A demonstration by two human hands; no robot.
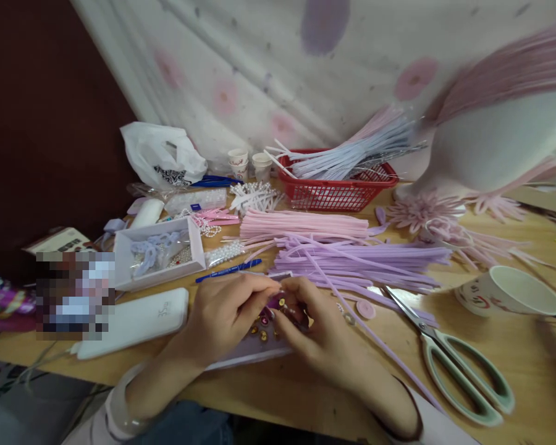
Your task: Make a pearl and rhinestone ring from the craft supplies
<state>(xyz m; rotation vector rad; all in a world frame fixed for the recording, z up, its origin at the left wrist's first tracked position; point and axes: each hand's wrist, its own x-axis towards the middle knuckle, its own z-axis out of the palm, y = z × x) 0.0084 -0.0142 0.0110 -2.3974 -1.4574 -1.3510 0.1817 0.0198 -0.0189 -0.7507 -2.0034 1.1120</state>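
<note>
Both my hands meet over a flat sheet [252,349] carrying several round purple and gold gems [262,322], near the table's front edge. My left hand [225,312] curls with thumb and fingers pinched at a small gem. My right hand [315,327] is also curled, its fingertips touching the same spot; what it grips is too small to name. A long lilac pipe cleaner [380,346] runs past my right wrist. Just beyond my fingers lies a pile of lilac pipe cleaners [361,262], with a pink bundle [303,224] behind it.
Green-handled scissors [458,364] lie at the right, a paper cup [509,293] on its side beyond them. A white power bank [136,321], a white box of trinkets [157,250] and a blue pen [229,271] sit left. A red basket [336,188] of pipe cleaners stands behind.
</note>
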